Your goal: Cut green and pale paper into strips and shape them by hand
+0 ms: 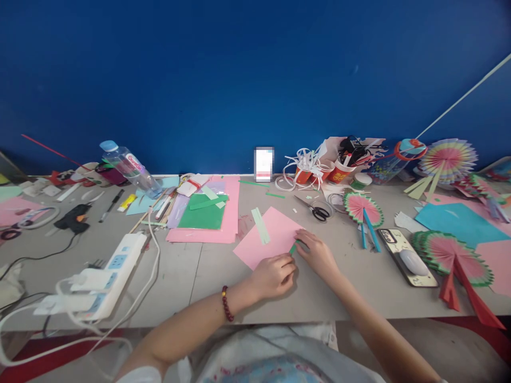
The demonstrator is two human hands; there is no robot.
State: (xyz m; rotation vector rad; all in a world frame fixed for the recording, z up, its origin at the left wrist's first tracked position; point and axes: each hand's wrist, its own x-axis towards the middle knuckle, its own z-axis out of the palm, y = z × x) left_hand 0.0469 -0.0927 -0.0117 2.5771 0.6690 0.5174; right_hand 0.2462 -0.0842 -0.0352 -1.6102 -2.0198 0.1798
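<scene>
A pink sheet of paper (275, 229) lies at an angle on the table in front of me, with pale green paper strips (261, 225) on its left part. Between my hands, at the sheet's near right edge, is a narrow green paper strip (294, 248). My left hand (276, 274) is closed, its curled fingertips at the strip's lower end. My right hand (317, 254) has its fingers bent and pressed together on the strip's upper end. The underside of the strip is hidden.
Black scissors (319, 211) lie beyond my right hand. Green paper (203, 213) rests on pink sheets to the left. A white power strip (115, 276) with cables lies left of my arm. Folded paper fans (455, 258) and a phone (405, 260) bearing a mouse are at right.
</scene>
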